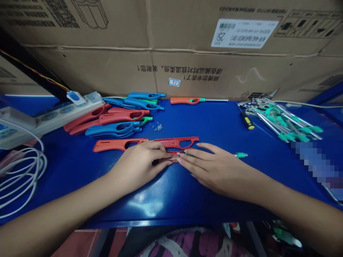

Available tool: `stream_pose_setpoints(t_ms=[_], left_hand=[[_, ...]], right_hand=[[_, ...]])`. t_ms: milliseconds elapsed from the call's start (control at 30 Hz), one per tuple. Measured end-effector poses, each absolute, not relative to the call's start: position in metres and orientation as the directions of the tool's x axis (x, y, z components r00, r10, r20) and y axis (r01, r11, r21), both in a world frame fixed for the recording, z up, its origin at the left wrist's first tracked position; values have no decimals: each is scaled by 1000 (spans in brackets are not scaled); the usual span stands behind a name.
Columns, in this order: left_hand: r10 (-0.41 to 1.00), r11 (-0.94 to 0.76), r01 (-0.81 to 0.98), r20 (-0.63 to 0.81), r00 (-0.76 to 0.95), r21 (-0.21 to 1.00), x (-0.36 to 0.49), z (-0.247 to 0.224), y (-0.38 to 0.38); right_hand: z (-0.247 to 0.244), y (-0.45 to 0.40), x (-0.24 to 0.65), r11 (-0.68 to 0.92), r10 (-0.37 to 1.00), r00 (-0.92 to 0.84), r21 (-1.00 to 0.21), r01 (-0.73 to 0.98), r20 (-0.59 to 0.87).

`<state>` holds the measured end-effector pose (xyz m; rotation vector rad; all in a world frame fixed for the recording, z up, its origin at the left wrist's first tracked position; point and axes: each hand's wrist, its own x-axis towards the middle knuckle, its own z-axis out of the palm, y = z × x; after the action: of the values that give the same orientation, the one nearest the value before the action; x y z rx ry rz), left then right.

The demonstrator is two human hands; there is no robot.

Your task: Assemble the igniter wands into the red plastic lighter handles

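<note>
On the blue table, my left hand (144, 159) is closed, its thumb and fingertips pinching at a red casing piece (175, 157) that lies mostly under both hands. My right hand (211, 164) reaches in from the other side, fingers extended over the same piece and fingertips touching it. A green-ended part (241, 155) sticks out beyond the right hand. Just behind the hands lie an orange casing (109, 144) and a red casing half (191, 142), end to end. Small screws (158, 126) are scattered farther back.
Red casings (120, 117) and blue casings (115, 129) are piled at the left, by a power strip (61, 110) and coiled white cable (23, 175). An orange lighter (184, 101), a screwdriver (248, 121) and green-tipped metal rods (289, 121) lie farther back. A cardboard box (171, 57) stands behind.
</note>
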<state>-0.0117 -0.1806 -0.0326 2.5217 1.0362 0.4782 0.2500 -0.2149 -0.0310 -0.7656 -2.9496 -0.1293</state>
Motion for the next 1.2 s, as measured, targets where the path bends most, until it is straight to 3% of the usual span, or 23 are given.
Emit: stream_pose_setpoints(t_ms=[267,500,667,900,1200], left_hand=[[736,-640,610,147,661,466,-10,-33,-183],[726,-676,631,200,658,381,-14,-30,-184],[675,-730,567,271,686,382,-11,-27,-188],[565,-799,464,215,797,382,-6,-40,-190],[522,-827,444,179,834,344,-5,-44,-192]], right_hand=[[-19,-215,254,837,539,-838,-164,521,85],[-12,-203,266,764,643,-725,-143,629,246],[-15,-200,268,685,729,-658,-193,703,189],[-24,-201,264,703,707,-705,-164,692,58],[-19,-198,265,720,686,-727,-186,669,37]])
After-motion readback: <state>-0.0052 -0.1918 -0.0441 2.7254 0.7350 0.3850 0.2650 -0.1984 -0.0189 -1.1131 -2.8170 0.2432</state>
